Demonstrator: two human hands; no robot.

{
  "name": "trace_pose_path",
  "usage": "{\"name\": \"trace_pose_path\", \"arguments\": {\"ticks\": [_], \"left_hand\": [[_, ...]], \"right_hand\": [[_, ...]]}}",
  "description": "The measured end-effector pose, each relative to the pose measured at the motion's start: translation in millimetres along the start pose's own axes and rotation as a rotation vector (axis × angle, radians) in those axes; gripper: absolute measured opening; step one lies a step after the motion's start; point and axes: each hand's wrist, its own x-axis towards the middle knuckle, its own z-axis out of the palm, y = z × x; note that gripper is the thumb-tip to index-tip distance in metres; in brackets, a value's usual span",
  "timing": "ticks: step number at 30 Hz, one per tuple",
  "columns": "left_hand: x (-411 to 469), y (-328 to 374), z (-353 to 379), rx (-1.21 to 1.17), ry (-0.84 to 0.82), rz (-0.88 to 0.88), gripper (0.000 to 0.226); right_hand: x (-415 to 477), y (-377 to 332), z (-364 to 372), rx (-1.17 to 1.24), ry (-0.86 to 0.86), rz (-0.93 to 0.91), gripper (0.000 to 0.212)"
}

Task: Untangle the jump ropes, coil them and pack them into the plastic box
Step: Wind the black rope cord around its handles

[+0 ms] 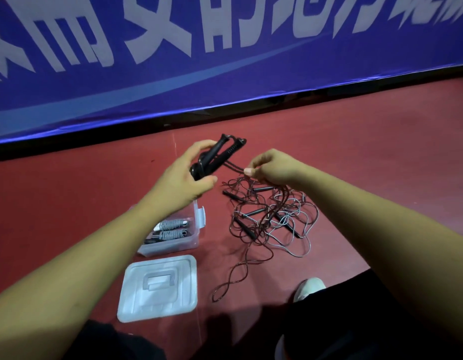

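Observation:
My left hand [185, 175] grips two black jump-rope handles [220, 154] held together, their tips pointing up and to the right. A dark cord runs from them to my right hand [270, 166], which pinches it between thumb and fingers. Below my right hand a tangled pile of ropes [270, 216] lies on the red floor, dark and grey cords mixed with several black handles. A loose dark loop [234, 276] trails toward me. The clear plastic box [188, 242] stands under my left forearm and holds two coiled grey ropes [172, 229].
The box's clear lid [159, 288] lies flat on the floor in front of the box. A blue banner [225, 61] with white characters runs along the back. My white shoe [309, 288] and dark trouser legs are at the bottom.

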Motion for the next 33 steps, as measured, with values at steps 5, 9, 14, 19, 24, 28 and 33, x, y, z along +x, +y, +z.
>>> {"name": "trace_pose_path", "arguments": {"ticks": [5, 9, 14, 19, 24, 28, 33], "left_hand": [[16, -21, -15, 0.293, 0.175, -0.101, 0.02], [22, -42, -33, 0.525, 0.177, -0.199, 0.021], [24, -63, -30, 0.699, 0.102, -0.281, 0.021], [16, -65, -19, 0.771, -0.091, -0.301, 0.05], [4, -53, 9, 0.759, -0.205, -0.267, 0.059], [-1, -47, 15, 0.739, -0.298, -0.186, 0.039], [-6, -31, 18, 0.774, -0.445, -0.053, 0.021]], "right_hand": [[-18, -14, 24, -0.02, -0.268, -0.087, 0.021], [-35, -31, 40, -0.046, -0.326, -0.171, 0.006], [-51, -41, 43, -0.027, -0.337, -0.181, 0.015], [-59, -48, 22, -0.012, -0.224, -0.279, 0.014], [-55, -48, 14, -0.047, -0.008, -0.376, 0.017], [-47, -48, 16, -0.255, 0.155, -0.486, 0.018], [-34, -37, 4, -0.377, 0.259, -0.543, 0.015]]}}
